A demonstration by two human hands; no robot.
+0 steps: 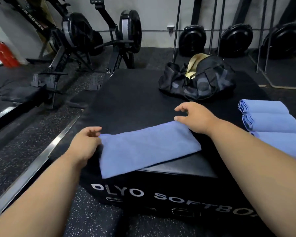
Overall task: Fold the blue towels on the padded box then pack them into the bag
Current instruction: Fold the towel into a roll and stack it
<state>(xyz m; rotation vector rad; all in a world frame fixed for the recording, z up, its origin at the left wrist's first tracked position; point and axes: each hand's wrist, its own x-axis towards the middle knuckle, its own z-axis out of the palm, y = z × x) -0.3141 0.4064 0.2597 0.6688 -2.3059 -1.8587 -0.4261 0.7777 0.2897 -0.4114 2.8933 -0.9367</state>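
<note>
Blue towel [147, 147] stretched lengthwise between grips on padded box [135, 100]. Left grip [85, 142] curled at its end, pinch unclear. Right grip [195, 117] spread, thumb touching corner.

Nearest folded towel [289, 144] cut off at right edge — box lettering [178, 199] end hidden behind right forearm [246, 159]; bag [196, 81] interior unseen

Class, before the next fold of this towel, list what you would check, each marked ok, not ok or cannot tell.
1. Towel lies flat as a strip on the padded box: ok.
2. Left hand at the towel's left end: ok; its grip: cannot tell.
3. Right hand gripping the other end: not ok, only the thumb touches.
4. Folded towels clear of the strip: ok.
5. Bag open: ok.
</note>
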